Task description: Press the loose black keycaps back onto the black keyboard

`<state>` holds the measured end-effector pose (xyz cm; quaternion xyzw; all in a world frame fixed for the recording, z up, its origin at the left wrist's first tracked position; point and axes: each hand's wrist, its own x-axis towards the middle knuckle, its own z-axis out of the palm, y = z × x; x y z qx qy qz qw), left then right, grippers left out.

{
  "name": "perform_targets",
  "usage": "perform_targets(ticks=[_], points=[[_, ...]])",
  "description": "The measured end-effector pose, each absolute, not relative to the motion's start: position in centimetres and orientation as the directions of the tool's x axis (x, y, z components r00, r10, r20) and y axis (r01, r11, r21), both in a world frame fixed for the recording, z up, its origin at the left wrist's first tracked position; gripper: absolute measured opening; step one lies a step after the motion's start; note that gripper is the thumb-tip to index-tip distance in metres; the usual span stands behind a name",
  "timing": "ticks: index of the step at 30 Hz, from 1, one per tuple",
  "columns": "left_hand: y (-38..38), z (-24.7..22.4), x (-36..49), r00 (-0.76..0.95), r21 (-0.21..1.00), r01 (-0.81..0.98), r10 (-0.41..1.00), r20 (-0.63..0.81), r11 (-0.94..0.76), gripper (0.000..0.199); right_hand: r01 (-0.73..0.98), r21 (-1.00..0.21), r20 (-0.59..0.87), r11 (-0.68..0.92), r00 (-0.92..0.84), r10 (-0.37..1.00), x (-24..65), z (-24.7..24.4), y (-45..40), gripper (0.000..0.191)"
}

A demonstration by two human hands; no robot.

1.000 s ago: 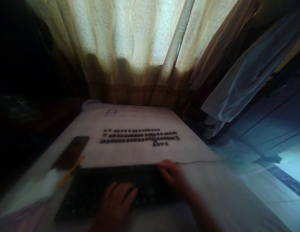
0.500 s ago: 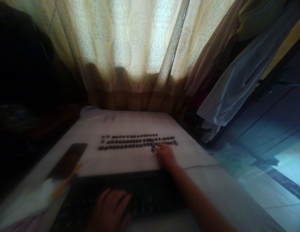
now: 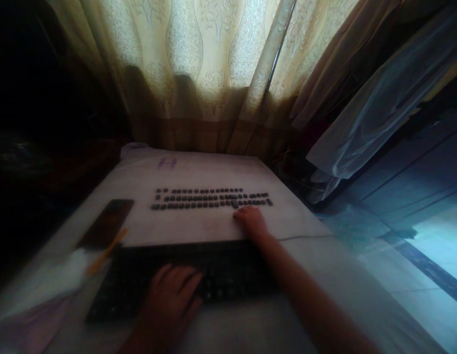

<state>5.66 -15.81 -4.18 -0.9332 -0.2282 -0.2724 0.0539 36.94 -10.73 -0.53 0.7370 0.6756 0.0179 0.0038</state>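
A black keyboard (image 3: 228, 255) lies across the near part of the cloth-covered table. My left hand (image 3: 173, 295) rests over its left half, fingers stretched out and slightly apart. Beyond the keyboard, loose black keycaps (image 3: 191, 206) are laid out on the cloth in three long rows. My right hand (image 3: 252, 221) reaches past the keyboard to just below the nearest row. Its fingers are drawn together on a small dark keycap (image 3: 235, 215), beneath a larger keycap (image 3: 234, 204). Blur hides the exact finger contact.
A dark phone (image 3: 106, 223) lies left of the keyboard, with a thin orange tool (image 3: 106, 251) and white and pink cloth or plastic near it. A cable (image 3: 305, 237) runs to the right. A patterned curtain (image 3: 214, 93) hangs behind the table; clothes (image 3: 354, 132) hang at right.
The view has tilted down, so everything sits higher in the picture. My right hand and the small keycap have shifted slightly nearer, away from the row. My left hand stays on the keyboard.
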Motion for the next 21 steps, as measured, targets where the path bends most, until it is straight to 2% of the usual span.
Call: perform_targets(ticks=[6,13,21], points=[[-16.1,-5.0,5.7,0.709,0.083,0.478,0.439,0.552,-0.875,0.033,0.991,-0.025,0.003,-0.133,0.134,0.991,36.9,-0.7,-11.3,0.024],[-16.2,-5.4,5.7,0.714,0.122,0.479,0.467,0.521,-0.869,0.034,0.967,-0.155,0.006,-0.2,0.204,0.979,36.8,-1.3,-11.3,0.022],[-16.3,-4.6,5.9,0.7,0.109,0.481,0.456,0.549,-0.87,0.032,0.926,-0.347,0.089,-0.15,0.192,0.977,35.6,-0.3,-13.5,0.019]])
